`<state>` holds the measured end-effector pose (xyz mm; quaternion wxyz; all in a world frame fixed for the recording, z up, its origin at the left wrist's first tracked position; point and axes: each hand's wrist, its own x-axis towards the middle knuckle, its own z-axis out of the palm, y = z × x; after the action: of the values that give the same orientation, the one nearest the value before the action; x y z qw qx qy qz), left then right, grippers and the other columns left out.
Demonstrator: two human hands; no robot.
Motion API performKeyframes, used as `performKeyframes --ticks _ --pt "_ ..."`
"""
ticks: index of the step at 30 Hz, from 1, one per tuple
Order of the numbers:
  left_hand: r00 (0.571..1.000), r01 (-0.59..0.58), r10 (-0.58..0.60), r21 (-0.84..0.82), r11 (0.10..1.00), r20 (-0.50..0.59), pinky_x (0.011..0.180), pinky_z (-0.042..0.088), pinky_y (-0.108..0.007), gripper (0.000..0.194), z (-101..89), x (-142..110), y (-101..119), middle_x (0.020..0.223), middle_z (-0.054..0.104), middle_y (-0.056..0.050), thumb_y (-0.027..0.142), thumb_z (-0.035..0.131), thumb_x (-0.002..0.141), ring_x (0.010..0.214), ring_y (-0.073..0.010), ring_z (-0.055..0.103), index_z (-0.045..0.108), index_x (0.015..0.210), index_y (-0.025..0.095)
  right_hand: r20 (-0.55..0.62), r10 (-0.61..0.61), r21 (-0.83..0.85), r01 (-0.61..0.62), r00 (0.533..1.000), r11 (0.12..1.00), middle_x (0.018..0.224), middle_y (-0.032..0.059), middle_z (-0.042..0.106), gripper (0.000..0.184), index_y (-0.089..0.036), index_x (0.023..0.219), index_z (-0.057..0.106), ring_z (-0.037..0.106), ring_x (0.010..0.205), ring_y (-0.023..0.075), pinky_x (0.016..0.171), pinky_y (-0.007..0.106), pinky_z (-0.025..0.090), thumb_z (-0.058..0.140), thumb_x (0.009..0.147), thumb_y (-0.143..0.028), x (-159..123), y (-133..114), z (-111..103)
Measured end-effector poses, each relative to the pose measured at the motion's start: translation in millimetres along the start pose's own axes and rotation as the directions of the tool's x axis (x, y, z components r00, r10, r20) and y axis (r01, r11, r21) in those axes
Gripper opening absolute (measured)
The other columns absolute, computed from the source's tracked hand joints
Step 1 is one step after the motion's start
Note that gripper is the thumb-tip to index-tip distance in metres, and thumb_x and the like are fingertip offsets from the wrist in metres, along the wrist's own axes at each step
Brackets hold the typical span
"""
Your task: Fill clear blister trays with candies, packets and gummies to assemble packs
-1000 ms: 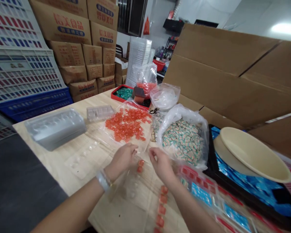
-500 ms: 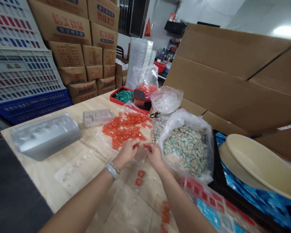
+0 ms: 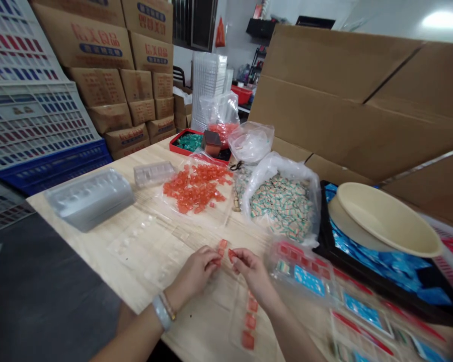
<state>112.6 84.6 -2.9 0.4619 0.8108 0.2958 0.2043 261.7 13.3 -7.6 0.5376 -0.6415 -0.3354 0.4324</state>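
My left hand [image 3: 202, 269], a bracelet and a band at its wrist, pinches a small red translucent piece [image 3: 218, 261] low over the table. Just to the right, my right hand [image 3: 251, 274] grips another red piece [image 3: 231, 255] between thumb and fingers. One more red piece [image 3: 222, 244] lies beyond my fingertips. Beneath the hands is a clear plastic tray [image 3: 234, 327], with several red pieces [image 3: 250, 321] in a row along it. Farther back, a heap of red pieces [image 3: 196, 187] is spread over a clear plastic bag.
An open bag of small green-and-beige packets [image 3: 281, 206] stands at right, near filled clear trays [image 3: 304, 266]. Stacked clear trays [image 3: 90, 198] sit at left. A cream basin [image 3: 388, 216] rests over blue packets. Cardboard [image 3: 343, 110] rises behind; a red-rimmed tray [image 3: 173, 146] is at the back.
Both hands have come back from the edge of the red heap toward me, down over the clear tray, still holding red pieces. The camera view has shifted too.
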Motion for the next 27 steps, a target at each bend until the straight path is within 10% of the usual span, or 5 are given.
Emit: performKeyframes --ticks 18,27 --pt "0.973 -0.180 0.128 0.280 0.943 0.193 0.082 0.040 -0.027 0.023 -2.9 -8 7 0.097 0.055 -0.004 0.014 0.042 0.081 0.091 -0.0150 0.049 0.060 0.095 0.020 -0.038 -0.099 -0.158 0.092 0.994 0.983 0.064 0.0005 0.059 0.014 -0.017 0.070 0.057 0.053 0.061 0.0149 0.059 0.028 0.042 0.054 0.065 -0.029 -11 22 3" --pt "0.974 0.067 -0.148 0.407 0.911 0.171 0.071 0.042 -0.025 0.021 1.6 5 21 0.079 0.056 -0.004 0.013 0.042 0.078 0.074 -0.0151 0.053 0.062 0.075 0.015 -0.026 -0.149 -0.321 0.133 0.988 0.938 0.067 0.0016 0.060 0.011 -0.017 0.072 0.058 0.055 0.064 0.0159 0.062 0.028 0.043 0.048 0.066 -0.019 -10 23 5"
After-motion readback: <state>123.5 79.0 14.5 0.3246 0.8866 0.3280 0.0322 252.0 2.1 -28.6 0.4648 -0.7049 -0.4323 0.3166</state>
